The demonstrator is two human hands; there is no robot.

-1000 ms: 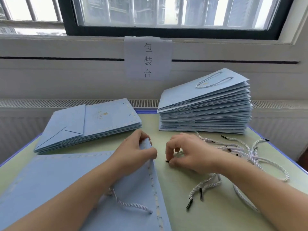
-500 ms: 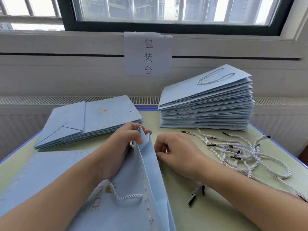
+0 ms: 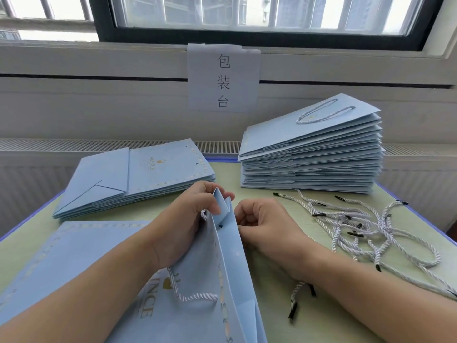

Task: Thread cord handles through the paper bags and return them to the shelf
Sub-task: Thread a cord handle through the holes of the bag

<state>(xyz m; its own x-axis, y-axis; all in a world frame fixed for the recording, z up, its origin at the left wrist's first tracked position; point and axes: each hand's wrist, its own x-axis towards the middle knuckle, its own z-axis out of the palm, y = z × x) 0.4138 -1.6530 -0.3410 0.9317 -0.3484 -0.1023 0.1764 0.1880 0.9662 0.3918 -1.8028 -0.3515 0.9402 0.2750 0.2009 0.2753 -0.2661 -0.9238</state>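
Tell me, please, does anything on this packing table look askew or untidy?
Two things stand out. The tall stack of light blue paper bags at the back right fans open, its top bag tilted upwards. The loose white twisted cords with black tips lie in a tangled heap on the right.

**Setting: packing station by a window**

Paper sign (image 3: 223,78) taped to the wall under the window (image 3: 259,16) reads 包装台 (packing table). Green-topped table (image 3: 309,325) with blue edging carries two stacks of flat light-blue paper bags (image 3: 311,154) (image 3: 138,179) and a loose pile of white cord handles (image 3: 366,226). Radiator grille (image 3: 99,144) runs behind the table.
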